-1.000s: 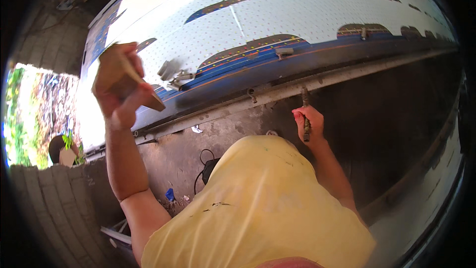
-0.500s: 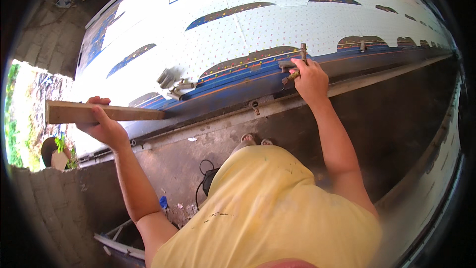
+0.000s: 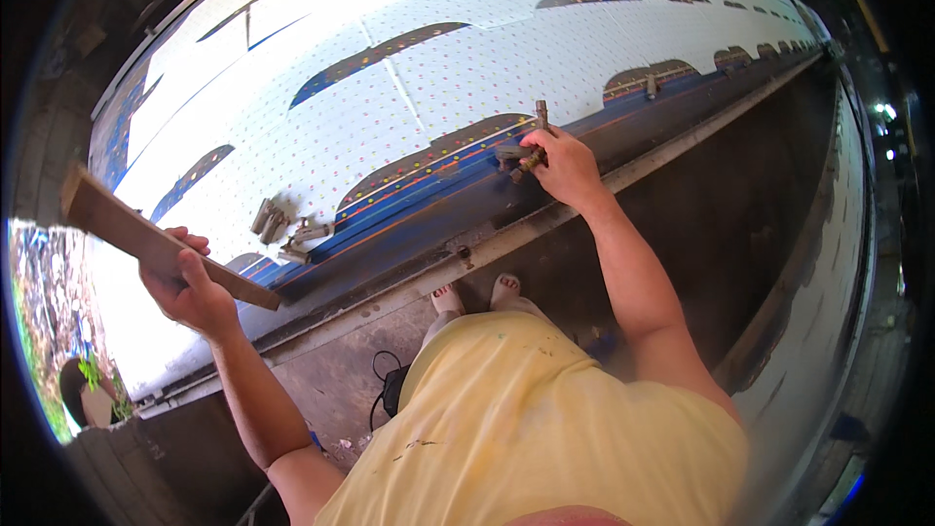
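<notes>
My left hand (image 3: 185, 290) is wrapped round a flat wooden bar (image 3: 112, 217), thumb on top. The bar slants over the near left side of a long table, whose white sheet has small coloured dots (image 3: 467, 68). My right hand (image 3: 573, 171) closes on a brownish metal fitting with a short upright rod (image 3: 542, 115), at the table's dark blue near border. A blurred grey metal piece (image 3: 508, 152) lies against that fitting. Between my hands, several loose metal fittings (image 3: 278, 221) lie on the sheet near a curved dark cutout. My fingers partly hide the held fitting.
A metal rail (image 3: 623, 173) runs along the table's near edge. Another small fitting (image 3: 651, 86) stands farther right by the border. My bare feet (image 3: 504, 287) are below the rail, near a black object with a cable (image 3: 392, 385). A long pale surface (image 3: 828, 331) lies at the right.
The wooden bar has gone from nearly level to a steep slant, its left end up. My right hand stays closed on the fitting. The whole view has shifted and turned.
</notes>
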`<state>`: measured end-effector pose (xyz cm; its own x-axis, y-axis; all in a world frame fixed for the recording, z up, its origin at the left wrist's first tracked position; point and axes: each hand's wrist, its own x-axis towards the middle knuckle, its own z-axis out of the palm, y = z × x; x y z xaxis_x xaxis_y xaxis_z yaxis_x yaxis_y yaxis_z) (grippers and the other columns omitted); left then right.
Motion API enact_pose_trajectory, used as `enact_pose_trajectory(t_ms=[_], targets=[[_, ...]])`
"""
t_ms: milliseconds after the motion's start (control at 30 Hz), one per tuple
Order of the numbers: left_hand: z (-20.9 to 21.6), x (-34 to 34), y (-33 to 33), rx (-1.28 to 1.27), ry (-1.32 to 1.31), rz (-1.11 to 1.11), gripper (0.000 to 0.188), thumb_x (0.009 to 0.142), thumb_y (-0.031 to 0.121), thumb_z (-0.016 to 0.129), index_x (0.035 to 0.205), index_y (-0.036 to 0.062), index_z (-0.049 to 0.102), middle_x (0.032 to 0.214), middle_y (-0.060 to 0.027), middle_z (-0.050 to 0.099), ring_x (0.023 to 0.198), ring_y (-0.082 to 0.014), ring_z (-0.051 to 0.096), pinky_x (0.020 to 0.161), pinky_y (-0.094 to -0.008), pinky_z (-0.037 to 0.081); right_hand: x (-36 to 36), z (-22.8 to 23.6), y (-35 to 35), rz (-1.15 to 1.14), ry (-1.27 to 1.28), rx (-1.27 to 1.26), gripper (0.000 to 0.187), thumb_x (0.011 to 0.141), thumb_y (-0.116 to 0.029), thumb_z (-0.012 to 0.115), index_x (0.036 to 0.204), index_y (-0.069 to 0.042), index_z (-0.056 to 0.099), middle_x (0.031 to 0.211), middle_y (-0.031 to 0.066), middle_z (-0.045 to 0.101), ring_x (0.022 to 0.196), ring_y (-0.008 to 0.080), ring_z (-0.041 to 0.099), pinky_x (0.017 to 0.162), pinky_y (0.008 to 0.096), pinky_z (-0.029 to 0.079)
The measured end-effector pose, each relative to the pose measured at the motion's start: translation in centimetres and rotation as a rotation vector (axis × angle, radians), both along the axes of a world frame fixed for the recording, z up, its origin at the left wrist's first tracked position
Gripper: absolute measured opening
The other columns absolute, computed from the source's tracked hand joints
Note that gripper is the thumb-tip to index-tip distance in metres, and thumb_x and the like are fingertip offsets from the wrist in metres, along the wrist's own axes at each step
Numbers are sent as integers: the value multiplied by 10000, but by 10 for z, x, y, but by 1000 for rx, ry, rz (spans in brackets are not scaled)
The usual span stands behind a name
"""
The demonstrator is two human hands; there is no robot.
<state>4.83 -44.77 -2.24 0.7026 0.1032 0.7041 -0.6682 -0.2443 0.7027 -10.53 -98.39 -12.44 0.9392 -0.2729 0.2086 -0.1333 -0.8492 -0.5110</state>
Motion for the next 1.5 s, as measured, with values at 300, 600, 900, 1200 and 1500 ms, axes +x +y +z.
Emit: enact_pose_trajectory(t_ms=[300,600,900,1200,1500], targets=[[39,-42,-157,781,1,-272,717,823,109,1011,1467,42,705,1284,-186,776,1128,-382,781,970,-445,630,-55,-2,-70,-33,-411,775,281,962,19,891,1209,-31,767,1047,13,743,949,85,692,764,273,557],[6,-125,-414,1043,99,-459,638,940,433,918,1459,126,709,1225,-153,774,1079,-397,794,890,-515,653,-141,-2,-235,-47,-618,669,304,1035,77,801,1314,-22,734,998,7,722,841,64,687,720,244,556],[-56,-158,-536,1215,217,-554,638,977,510,870,1467,148,678,1182,-152,748,1056,-417,786,882,-538,638,-160,-20,-308,-12,-545,834,361,997,98,828,1326,-27,752,1206,32,781,1031,88,724,882,262,585],[-58,-165,-506,1131,223,-528,603,895,414,957,1382,128,744,1076,-126,733,960,-383,783,824,-500,633,-161,-22,-288,68,-421,638,458,928,198,700,1307,-43,789,1149,81,760,1016,138,787,774,252,586],[-59,-166,-503,1112,218,-523,582,901,394,951,1375,125,746,1061,-119,719,905,-373,771,795,-505,618,-155,-26,-277,114,-386,547,493,882,255,664,1299,13,767,1251,148,739,1012,213,783,938,358,733]])
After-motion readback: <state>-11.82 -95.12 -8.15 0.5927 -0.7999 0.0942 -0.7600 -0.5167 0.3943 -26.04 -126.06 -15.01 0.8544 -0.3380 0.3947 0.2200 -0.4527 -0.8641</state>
